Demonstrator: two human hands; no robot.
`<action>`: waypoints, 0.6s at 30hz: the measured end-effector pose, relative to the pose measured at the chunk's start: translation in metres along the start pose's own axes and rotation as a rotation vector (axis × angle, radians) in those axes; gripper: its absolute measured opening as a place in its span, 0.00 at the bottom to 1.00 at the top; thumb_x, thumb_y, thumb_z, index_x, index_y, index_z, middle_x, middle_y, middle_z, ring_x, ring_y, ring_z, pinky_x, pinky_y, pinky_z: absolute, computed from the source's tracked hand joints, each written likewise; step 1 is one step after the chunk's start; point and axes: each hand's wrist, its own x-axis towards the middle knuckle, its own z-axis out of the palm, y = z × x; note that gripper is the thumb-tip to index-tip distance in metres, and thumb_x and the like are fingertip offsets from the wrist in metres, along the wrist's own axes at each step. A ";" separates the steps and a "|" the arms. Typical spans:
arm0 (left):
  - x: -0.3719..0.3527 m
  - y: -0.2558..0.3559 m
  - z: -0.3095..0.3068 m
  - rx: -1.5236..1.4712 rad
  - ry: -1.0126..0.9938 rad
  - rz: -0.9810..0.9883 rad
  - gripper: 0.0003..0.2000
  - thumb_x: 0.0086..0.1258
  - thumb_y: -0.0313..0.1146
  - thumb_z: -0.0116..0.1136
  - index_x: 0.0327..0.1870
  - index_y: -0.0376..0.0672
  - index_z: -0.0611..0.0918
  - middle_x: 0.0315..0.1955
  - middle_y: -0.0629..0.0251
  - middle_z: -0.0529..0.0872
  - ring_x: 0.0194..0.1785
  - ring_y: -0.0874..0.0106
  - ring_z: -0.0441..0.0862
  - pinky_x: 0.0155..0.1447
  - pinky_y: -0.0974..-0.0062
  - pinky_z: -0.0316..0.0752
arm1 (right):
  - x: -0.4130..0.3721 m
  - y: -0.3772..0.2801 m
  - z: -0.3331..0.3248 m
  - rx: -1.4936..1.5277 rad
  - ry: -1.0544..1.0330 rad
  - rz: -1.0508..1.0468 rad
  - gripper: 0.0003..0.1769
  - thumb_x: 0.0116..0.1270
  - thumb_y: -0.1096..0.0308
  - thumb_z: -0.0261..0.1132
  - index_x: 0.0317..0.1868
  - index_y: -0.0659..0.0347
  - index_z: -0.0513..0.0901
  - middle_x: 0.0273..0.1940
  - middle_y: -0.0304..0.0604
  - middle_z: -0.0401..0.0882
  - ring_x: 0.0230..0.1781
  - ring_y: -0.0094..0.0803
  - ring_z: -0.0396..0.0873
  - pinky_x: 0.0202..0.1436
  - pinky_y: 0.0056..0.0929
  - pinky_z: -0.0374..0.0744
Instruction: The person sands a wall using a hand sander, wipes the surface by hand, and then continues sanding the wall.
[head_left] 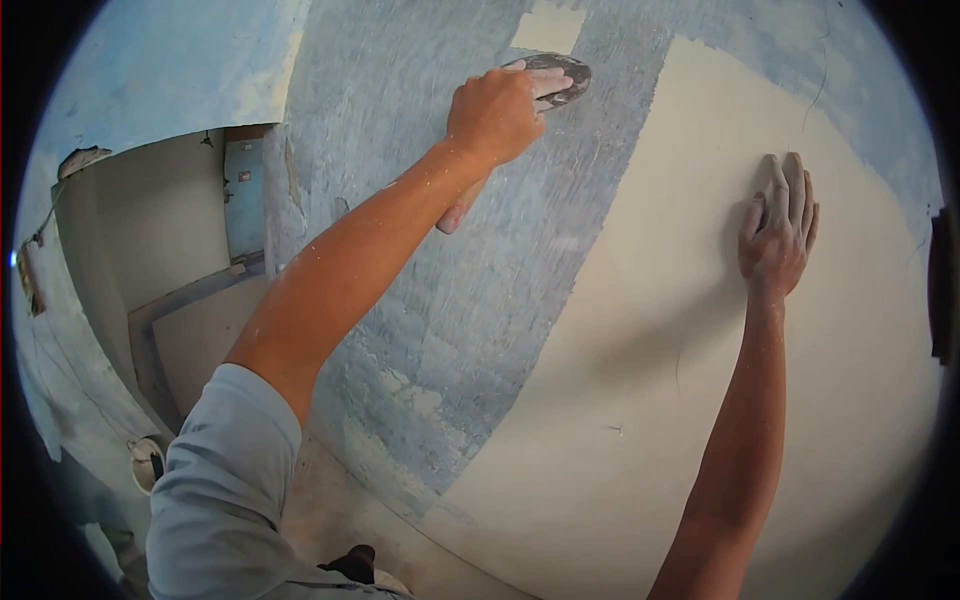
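Note:
My left hand (497, 112) is wrapped round a trowel-like tool with a dark, rounded, smeared plate (576, 84); its brown handle (454, 216) sticks out below my wrist. The tool is at the scraped blue-grey wall (450, 290), just below a small cream patch (550, 27). To the right, a large smooth cream area (640, 290) covers the wall. Against it lies my right hand (780, 228), palm toward the wall and fingers stretched upward, holding nothing. Whitish dust coats its fingers.
At the left, an opening in the wall shows a pale inner wall (165, 220) and a blue door (245, 200). A round pale container (146, 466) sits lower left. Part of a dark shoe (358, 562) shows above the dusty floor (430, 560). A dark object (941, 285) is at the right edge.

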 end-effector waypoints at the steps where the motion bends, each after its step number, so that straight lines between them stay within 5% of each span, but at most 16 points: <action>1: 0.000 0.000 0.001 -0.001 -0.004 0.001 0.31 0.60 0.19 0.54 0.61 0.62 0.90 0.59 0.72 0.91 0.70 0.60 0.83 0.66 0.59 0.84 | -0.001 0.000 0.000 0.012 0.005 0.000 0.29 0.78 0.62 0.57 0.79 0.37 0.73 0.84 0.30 0.63 0.84 0.35 0.61 0.88 0.45 0.56; 7: 0.014 -0.001 0.001 0.000 -0.006 -0.074 0.30 0.60 0.19 0.54 0.61 0.59 0.90 0.58 0.69 0.91 0.69 0.60 0.83 0.66 0.60 0.83 | -0.001 0.000 0.000 -0.028 -0.029 0.013 0.30 0.78 0.62 0.56 0.80 0.36 0.71 0.85 0.29 0.62 0.85 0.34 0.59 0.89 0.45 0.55; 18: -0.011 -0.015 0.015 -0.022 0.125 0.093 0.30 0.58 0.19 0.57 0.62 0.59 0.89 0.60 0.71 0.90 0.70 0.59 0.83 0.68 0.59 0.82 | -0.001 0.000 0.001 -0.021 -0.013 0.008 0.30 0.78 0.62 0.56 0.79 0.36 0.73 0.84 0.29 0.62 0.85 0.33 0.60 0.88 0.44 0.56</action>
